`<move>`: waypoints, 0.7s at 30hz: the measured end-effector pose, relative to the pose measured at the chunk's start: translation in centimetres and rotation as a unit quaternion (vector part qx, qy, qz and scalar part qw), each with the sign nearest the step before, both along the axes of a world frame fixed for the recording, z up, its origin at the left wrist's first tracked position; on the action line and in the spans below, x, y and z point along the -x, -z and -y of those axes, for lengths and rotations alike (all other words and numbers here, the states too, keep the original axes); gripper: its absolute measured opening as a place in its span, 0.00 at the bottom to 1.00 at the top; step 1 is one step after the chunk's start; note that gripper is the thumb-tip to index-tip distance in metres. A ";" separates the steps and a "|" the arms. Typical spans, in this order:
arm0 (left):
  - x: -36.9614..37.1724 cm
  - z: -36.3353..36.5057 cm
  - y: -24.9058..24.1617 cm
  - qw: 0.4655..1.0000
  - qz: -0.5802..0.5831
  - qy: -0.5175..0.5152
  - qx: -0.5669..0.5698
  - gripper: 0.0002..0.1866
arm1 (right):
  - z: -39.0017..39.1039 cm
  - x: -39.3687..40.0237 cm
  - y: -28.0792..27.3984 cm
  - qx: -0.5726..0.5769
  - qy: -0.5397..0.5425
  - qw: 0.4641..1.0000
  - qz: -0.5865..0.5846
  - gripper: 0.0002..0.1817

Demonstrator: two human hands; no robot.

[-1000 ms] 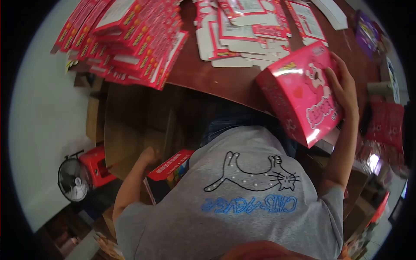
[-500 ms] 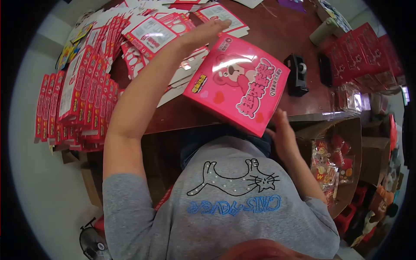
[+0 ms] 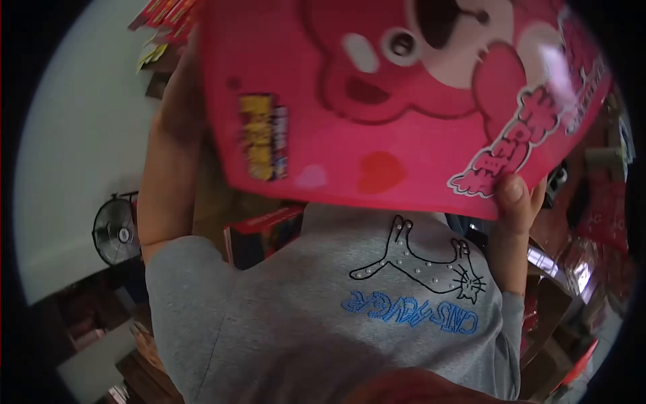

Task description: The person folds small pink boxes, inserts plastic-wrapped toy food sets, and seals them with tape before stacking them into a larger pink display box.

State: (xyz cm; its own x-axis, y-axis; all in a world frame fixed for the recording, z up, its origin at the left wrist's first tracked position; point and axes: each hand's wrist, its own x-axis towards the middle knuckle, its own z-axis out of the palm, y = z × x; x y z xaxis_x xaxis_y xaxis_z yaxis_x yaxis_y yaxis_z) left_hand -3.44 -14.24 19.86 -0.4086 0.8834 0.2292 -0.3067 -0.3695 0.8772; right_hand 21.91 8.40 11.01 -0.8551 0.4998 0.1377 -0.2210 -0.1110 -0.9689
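A pink cardboard box point(image 3: 269, 128) with a cartoon bear, hearts and printed lettering is held up close to the camera, filling the upper middle of the view. My right hand point(image 3: 517, 202) grips its lower right edge, the thumb resting on the printed face and the other fingers mostly behind. At the box's left edge is my left hand point(image 3: 185, 101), dark and blurred, with its fingers hidden by the box. The box hides most of the table.
A black fan point(image 3: 114, 232) stands at the left by the pale wall. Below the pink box, a red printed box point(image 3: 262, 232) shows beside my shirt. Red packages point(image 3: 605, 212) lie at the right, and red cartons point(image 3: 168, 17) appear at the upper left.
The pink box has risen from above the table edge toward the camera. My left hand has shifted from its far corner to its left side. The view has swung left.
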 end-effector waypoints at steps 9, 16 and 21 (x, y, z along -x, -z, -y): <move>-4.5 32.0 2.8 0.902 0.043 -0.427 0.044 0.37 | 19.6 22.5 2.0 -0.193 -0.385 0.871 -0.238 0.63; -0.6 33.6 24.3 0.597 0.551 -0.502 0.296 0.48 | 16.1 24.8 8.8 -0.418 -0.280 0.854 -0.130 0.45; 3.7 29.6 46.5 0.591 0.574 -0.496 0.276 0.54 | 7.9 23.3 12.5 -0.525 -0.203 0.822 -0.088 0.35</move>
State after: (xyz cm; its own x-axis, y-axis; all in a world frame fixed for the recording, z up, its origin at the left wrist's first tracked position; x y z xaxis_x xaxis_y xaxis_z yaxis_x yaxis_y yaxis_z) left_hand -7.15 -43.80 -26.66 -0.3940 -0.1094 -0.9126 -0.6892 -0.6217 0.3721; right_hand -1.40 0.48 -1.52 -0.8425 -0.2961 0.4501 -0.5197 0.6669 -0.5340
